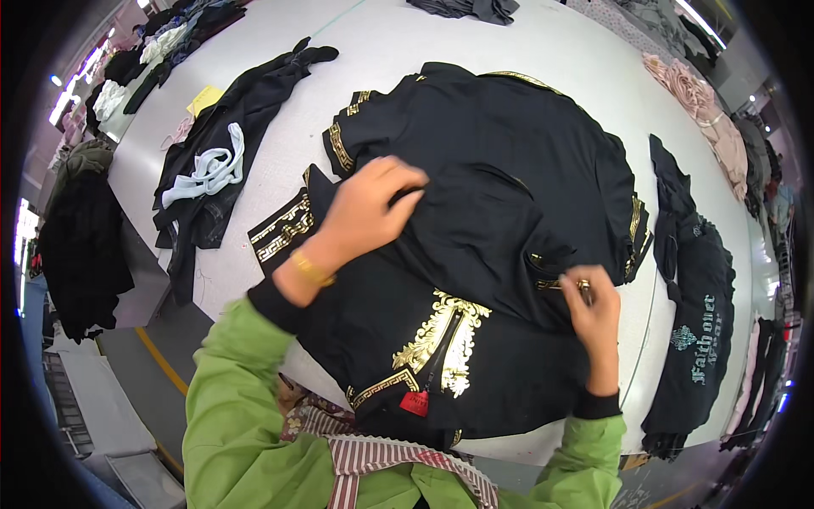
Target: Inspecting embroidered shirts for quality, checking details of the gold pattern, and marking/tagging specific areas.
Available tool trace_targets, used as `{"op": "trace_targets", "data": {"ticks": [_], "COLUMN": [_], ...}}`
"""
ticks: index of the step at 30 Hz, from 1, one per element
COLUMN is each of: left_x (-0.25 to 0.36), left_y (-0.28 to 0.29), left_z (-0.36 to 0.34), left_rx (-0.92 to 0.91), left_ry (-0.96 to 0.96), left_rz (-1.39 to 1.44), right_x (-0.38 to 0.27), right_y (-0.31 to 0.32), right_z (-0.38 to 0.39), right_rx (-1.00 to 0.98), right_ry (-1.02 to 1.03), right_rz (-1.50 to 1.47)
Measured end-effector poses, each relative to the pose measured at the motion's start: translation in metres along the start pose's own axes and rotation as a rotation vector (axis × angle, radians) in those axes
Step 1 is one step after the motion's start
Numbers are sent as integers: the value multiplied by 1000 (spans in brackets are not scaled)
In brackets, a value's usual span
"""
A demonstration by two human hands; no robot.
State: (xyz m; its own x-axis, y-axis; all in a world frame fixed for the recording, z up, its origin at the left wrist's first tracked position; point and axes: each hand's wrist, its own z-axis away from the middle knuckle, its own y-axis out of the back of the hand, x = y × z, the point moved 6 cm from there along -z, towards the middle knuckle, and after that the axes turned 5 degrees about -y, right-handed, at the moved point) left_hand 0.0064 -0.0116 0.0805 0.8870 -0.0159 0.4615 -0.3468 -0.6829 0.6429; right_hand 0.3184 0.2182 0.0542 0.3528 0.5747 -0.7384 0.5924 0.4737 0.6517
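Observation:
A black garment (492, 170) with gold patterned trim lies spread across the white table (398, 42), its hem hanging over the near edge with a small red tag (415, 403). My left hand (369, 208) presses down on the fabric near the middle left, fingers curled into a fold. My right hand (593, 310) pinches a gold-trimmed bit of the same garment at the right side, along with what looks like a small metal tool. Both arms wear green sleeves with black cuffs; a gold bracelet (312, 270) sits on my left wrist.
Another black garment with a pale blue cloth (208, 174) on it lies at the left, by a yellow paper (203, 99). A black printed shirt (699, 331) lies at the right. Pink fabric (704, 106) and dark clothes sit at the far edges. A dark garment (80, 246) hangs off a lower surface at left.

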Motion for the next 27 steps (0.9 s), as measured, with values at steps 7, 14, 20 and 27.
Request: {"op": "trace_targets", "data": {"ticks": [7, 14, 20, 27], "left_x": [-81, -84, -41, 3], "left_y": [-123, -83, -68, -50], "left_z": [-46, -10, 38, 81], "left_rx": [-149, -437, -470, -224], "left_ry": [482, 662, 670, 305], "left_rz": [-83, 242, 797, 241], "right_x": [16, 14, 5, -11], "right_y": [-80, -71, -64, -59], "right_z": [-84, -51, -16, 39], "right_rx": [14, 7, -21, -54], "right_ry": [-344, -591, -596, -616], "right_rz": [-1, -591, -771, -924]}}
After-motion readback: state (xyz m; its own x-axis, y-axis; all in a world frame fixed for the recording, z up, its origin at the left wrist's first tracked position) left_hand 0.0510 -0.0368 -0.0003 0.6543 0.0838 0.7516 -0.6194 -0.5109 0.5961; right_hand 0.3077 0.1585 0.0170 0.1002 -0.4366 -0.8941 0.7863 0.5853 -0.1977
